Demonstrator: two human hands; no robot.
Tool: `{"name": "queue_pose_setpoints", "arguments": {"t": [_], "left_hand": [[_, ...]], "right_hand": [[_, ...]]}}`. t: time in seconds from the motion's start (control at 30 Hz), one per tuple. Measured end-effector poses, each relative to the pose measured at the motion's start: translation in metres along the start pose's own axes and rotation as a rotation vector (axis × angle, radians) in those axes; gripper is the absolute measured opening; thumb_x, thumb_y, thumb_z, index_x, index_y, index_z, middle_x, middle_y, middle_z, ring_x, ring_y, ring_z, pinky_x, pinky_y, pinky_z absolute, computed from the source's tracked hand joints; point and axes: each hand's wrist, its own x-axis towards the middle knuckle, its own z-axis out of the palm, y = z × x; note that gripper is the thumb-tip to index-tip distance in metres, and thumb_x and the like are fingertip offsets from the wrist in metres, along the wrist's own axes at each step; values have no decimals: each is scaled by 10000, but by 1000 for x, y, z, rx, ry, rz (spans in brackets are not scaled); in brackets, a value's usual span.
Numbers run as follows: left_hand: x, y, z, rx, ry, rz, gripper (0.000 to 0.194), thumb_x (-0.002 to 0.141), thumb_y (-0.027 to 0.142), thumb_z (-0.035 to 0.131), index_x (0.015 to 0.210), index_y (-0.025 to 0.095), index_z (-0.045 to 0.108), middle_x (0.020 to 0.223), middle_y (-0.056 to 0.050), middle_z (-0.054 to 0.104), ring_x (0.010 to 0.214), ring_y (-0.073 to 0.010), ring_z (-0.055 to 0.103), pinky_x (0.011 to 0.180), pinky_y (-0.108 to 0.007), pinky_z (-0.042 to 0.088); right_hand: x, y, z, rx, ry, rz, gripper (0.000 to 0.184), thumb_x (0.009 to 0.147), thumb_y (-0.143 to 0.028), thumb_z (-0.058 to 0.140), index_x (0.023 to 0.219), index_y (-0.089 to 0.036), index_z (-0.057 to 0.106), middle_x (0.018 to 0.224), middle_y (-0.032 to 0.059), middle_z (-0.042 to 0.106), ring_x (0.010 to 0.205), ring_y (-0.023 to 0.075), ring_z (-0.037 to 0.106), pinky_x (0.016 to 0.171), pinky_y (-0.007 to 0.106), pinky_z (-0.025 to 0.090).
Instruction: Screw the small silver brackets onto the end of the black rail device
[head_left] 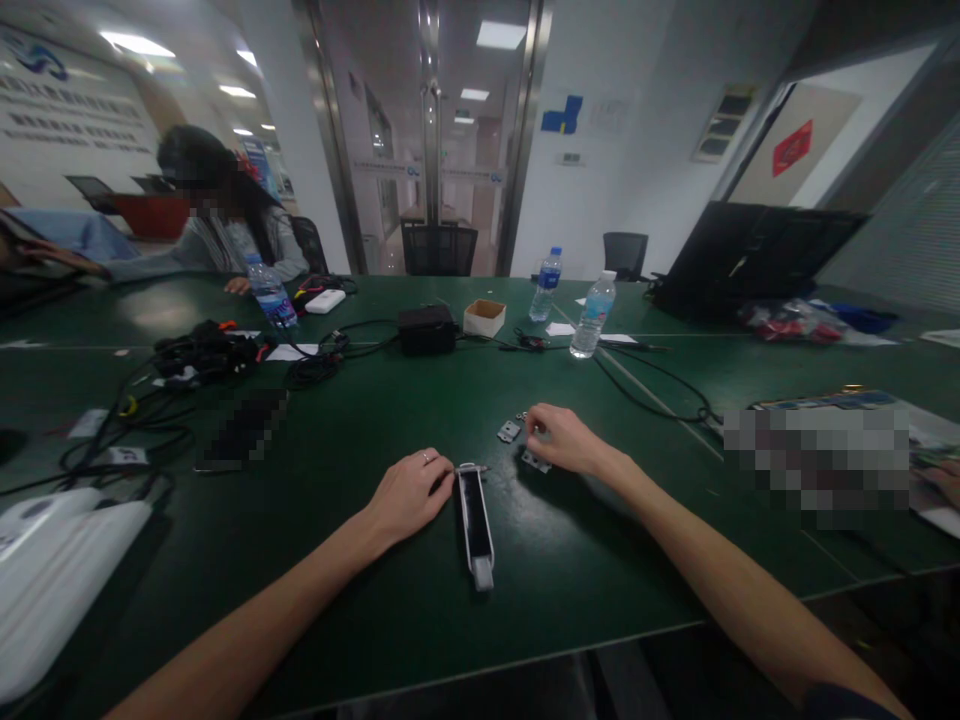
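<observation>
A long narrow device point(475, 518) with a black face, a pale frame and a light block at its near end lies on the green table. My left hand point(412, 492) rests at its left side, thumb and forefinger closed on its far corner. A small metal pin point(482, 468) sticks out to the right of that end. To the right, my right hand point(561, 436) is bent into a pinch above a small metal plate point(537, 461); what its fingertips hold is hidden. Another metal plate point(509, 431) lies just left of it, with tiny parts point(520, 415) behind.
Across the table point(360, 620) stand two water bottles point(593, 315) point(547, 285), a small open box point(484, 318) and a black box-shaped unit point(427, 330). Tangled cables point(319, 362) and a dark flat phone-like slab point(244, 428) lie left. A person point(225, 215) sits at the far left.
</observation>
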Motion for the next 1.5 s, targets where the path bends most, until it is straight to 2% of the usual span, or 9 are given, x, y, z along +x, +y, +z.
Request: {"name": "queue_pose_setpoints", "arguments": {"t": [0.13,0.27,0.6,0.87,1.07,1.5], "left_hand": [[0,1,0,11,3,4,289,957,303,383,1020,179,636,1009,-58,611,870,-194,588,782,-329,508],[0,2,0,37,23,18,279,959,284,387,1006,169,638,988,-59,612,864,-195,595,771,-324,505],[1,4,-1,74,15,16,245,954,255,412,1010,166,634,982,-55,610,871,-190,595,766,-314,502],[0,3,-1,66,29,31,246,952,252,412,1001,168,637,975,-56,613,855,-182,590,758,-308,501],[0,0,1,46,32,41,258,958,264,403,1007,165,636,975,-50,609,854,-181,591,753,-312,503],[0,2,-1,52,21,35,259,955,256,405,999,154,640,975,-57,609,846,-180,589,752,-313,507]], "right_hand": [[-2,-28,12,141,-12,-164,46,753,-133,630,784,-148,598,811,29,602,722,133,541,663,239,426],[-2,-42,23,210,-59,-225,44,752,-111,630,774,-145,612,785,25,621,685,123,552,651,238,445],[-1,-36,31,272,-57,-175,43,773,-138,643,809,-160,634,719,-9,616,623,99,562,595,207,439],[-2,-48,32,298,-67,-141,81,812,-160,625,893,-162,629,749,-1,621,638,103,559,590,213,439],[-1,-43,32,250,-52,-206,156,800,-190,647,949,-151,625,868,37,642,731,130,572,653,242,462],[-1,-46,35,162,-16,-217,72,817,-168,610,880,-151,640,824,42,631,743,138,560,663,246,453]]}}
